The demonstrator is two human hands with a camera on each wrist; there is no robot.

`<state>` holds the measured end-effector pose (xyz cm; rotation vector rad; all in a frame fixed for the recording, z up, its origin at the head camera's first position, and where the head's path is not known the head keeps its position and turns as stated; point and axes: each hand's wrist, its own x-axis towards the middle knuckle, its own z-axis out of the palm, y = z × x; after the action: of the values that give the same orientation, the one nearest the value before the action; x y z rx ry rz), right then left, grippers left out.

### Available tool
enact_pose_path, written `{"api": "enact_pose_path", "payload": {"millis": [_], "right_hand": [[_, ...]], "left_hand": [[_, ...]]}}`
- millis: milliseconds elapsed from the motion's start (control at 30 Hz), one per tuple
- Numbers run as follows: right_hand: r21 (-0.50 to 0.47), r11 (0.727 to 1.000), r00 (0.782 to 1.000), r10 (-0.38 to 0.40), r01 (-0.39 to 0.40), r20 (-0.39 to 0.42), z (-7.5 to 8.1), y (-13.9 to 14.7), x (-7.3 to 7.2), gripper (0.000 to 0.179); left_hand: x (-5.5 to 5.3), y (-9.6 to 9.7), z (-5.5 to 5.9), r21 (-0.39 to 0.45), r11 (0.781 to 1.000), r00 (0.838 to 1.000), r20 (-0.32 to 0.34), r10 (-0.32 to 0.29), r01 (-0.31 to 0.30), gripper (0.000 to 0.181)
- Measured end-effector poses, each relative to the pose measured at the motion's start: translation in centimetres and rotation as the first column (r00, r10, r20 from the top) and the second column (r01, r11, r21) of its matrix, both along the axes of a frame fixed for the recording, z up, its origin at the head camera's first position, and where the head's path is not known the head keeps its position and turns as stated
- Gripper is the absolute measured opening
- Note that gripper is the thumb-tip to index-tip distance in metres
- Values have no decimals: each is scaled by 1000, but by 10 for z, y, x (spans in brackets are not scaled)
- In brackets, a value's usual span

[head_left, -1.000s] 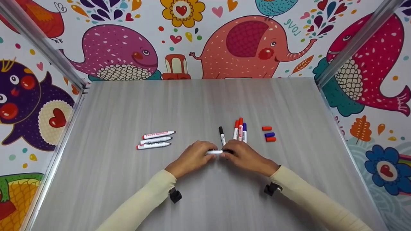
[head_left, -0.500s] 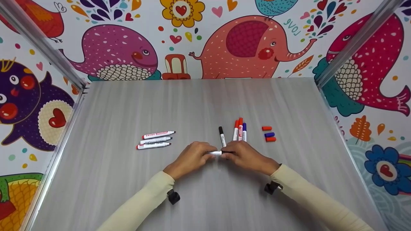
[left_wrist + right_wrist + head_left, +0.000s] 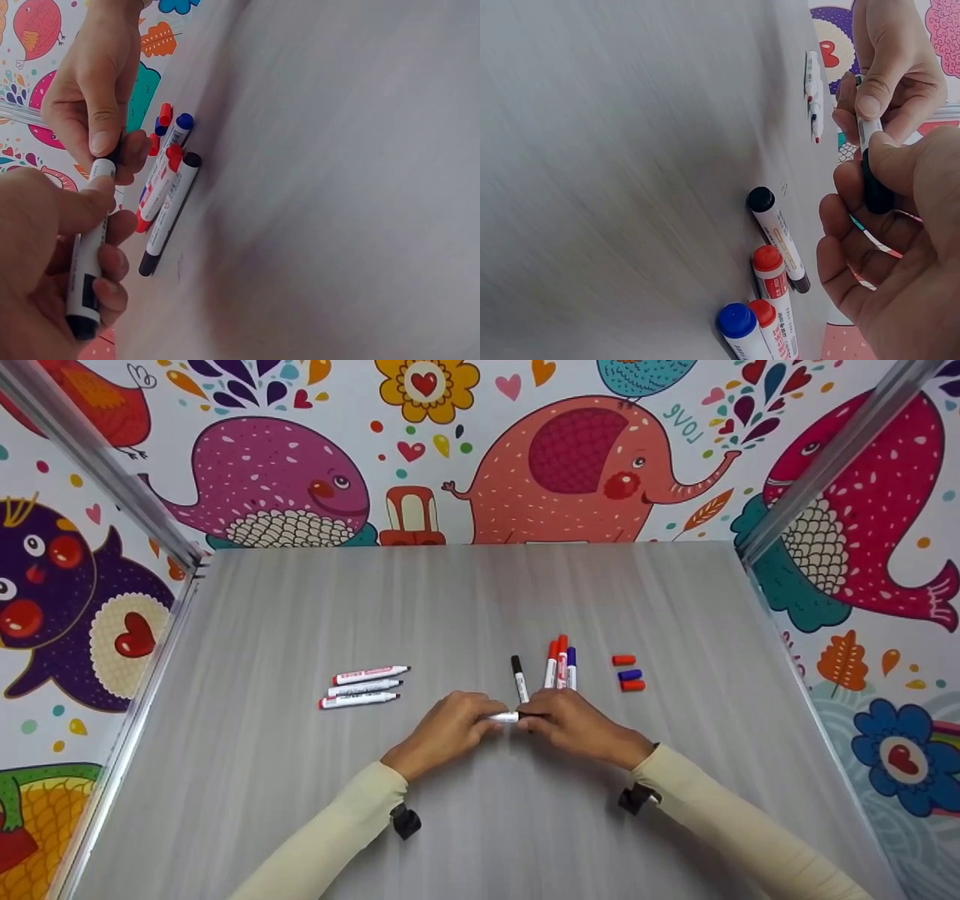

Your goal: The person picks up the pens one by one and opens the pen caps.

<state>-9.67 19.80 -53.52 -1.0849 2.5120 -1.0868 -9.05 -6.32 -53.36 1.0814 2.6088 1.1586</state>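
In the head view, both arms reach in from the bottom, and the left hand and right hand meet over the gray table, with a white marker sideways between them. In the left wrist view, the left fingers curl around its black-ended body. In the right wrist view, the right fingers pinch its black cap.

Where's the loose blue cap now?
In the head view, the blue cap lies on the table between two red caps, right of the blue marker and beyond the right hand.
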Motion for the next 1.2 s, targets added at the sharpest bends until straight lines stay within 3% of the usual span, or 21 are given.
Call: {"api": "enact_pose_path", "payload": {"millis": [300, 700, 933, 1200], "right_hand": [[-6, 1000, 999, 10, -10, -50, -2, 1, 0, 11], [-5, 1000, 986, -14, 13, -167, -1, -3, 3, 16], [-26, 1000, 973, -10, 4, -233, -1, -5, 3, 17], [-67, 997, 928, 19, -48, -372, -3, -7, 3, 18]], "left_hand": [[0, 0, -3, 27, 1000, 1000, 11, 4, -5, 15], [-3, -2, 6, 63, 998, 998, 68, 17, -21, 14], [-4, -4, 10, 86, 996, 990, 143, 20, -33, 16], [-4, -5, 13, 145, 988, 960, 281, 12, -55, 19]]}}
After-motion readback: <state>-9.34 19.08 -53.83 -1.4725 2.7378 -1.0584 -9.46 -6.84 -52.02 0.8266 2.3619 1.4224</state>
